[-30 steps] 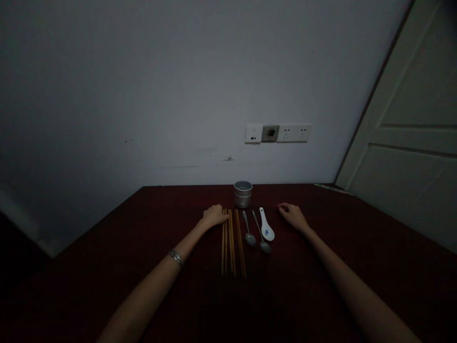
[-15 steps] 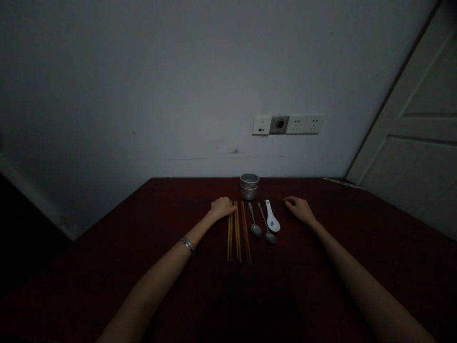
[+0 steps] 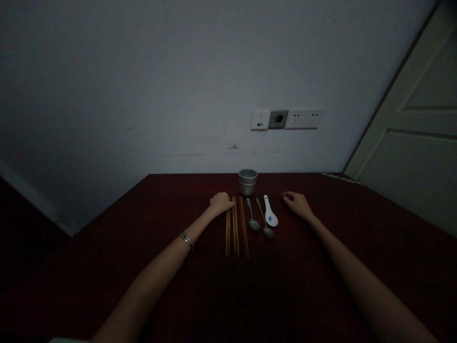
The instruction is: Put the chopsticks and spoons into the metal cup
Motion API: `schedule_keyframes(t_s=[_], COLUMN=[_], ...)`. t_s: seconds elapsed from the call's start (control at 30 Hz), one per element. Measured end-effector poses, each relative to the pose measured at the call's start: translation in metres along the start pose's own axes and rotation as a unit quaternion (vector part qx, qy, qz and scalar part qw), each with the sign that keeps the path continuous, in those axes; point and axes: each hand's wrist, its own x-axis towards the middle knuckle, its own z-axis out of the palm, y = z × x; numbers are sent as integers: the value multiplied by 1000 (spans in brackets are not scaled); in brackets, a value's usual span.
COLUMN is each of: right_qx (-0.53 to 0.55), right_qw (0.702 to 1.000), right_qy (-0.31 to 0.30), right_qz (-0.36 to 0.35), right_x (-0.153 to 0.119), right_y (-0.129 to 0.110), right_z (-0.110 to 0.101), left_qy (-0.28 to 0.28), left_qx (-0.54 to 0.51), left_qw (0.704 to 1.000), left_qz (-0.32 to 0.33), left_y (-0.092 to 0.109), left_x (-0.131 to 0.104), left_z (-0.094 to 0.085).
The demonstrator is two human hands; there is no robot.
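Observation:
My left hand (image 3: 220,204) rests on the table with its fingers curled and its thumb across the upper ends of the leftmost chopsticks (image 3: 227,236). More wooden chopsticks lie alongside, a middle pair (image 3: 236,233) and a darker pair (image 3: 244,231). To their right are two metal spoons, one nearer the chopsticks (image 3: 253,224) and one beside it (image 3: 268,232). A white soup spoon (image 3: 271,218) with a blue mark lies at the end of the row. My right hand (image 3: 298,205) lies apart from it, fingers loosely curled, with nothing visible in them.
Behind the row stands a round metal cup (image 3: 247,183), seemingly stacked, close to the wall. The dark red table (image 3: 285,295) meets the wall at its back edge. Sockets (image 3: 303,119) are set in the wall, and a white panelled door (image 3: 417,143) is at right.
The whole scene sits slightly higher in view, as the camera has tilted a little. Both hands and the utensils keep their places on the table.

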Motion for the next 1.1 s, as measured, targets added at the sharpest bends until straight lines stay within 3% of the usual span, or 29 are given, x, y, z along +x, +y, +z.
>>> schedule_keyframes(t_s=[0.67,0.8,0.93,1.03,1.1], right_qx=[3,40,118,189,268], right_qw=[1000,999,992,979,962], right_qy=[-1,5,25,63,53], right_qz=[0,12,38,30,19], right_x=[0,-1,1,4,5], right_y=[-3,-6,-17,-41,-66], right_z=[-1,-4,-13,-22,-29], left_qy=[15,58,135,189,223], left_qx=[-5,-33,-71,-107,-129], left_qw=[999,997,987,972,961], left_qz=[35,33,50,85,97], left_y=[-1,-1,0,5,11], left_x=[3,3,-1,-14,-27], left_z=[-8,-25,-53,-77,-92])
